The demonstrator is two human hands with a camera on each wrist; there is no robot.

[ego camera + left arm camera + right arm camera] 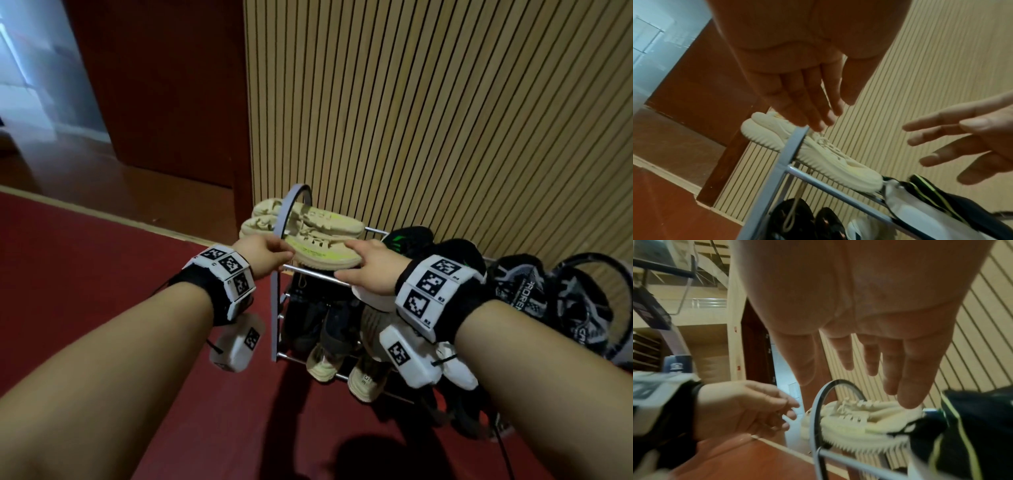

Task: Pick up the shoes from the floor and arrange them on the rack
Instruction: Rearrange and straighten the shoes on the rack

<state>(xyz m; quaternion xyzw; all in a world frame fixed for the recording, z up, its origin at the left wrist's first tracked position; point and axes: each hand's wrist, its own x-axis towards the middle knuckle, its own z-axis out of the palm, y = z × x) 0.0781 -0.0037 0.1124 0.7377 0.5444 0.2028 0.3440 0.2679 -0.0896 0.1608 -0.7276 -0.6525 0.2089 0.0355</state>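
Note:
A pair of cream sneakers lies on the top tier of the metal rack [315,272] at its left end, the near shoe [322,251] in front of the far one [325,222]. My left hand [267,255] hovers by the near shoe's heel, beside the rack's arched side frame [279,291]. My right hand [368,265] is over its toe. In the left wrist view the left fingers [816,113] are straight above the cream shoe [830,159] and hold nothing. The right fingers [888,369] are also straight, above the cream pair [859,423].
Black shoes with green lines [407,240] sit right of the cream pair, and black-and-grey patterned shoes [534,291] further right. Lower tiers hold dark shoes [308,318], beige sneakers [325,363] and white shoes [459,370]. A slatted wall [445,120] backs the rack; red floor [137,274] lies left.

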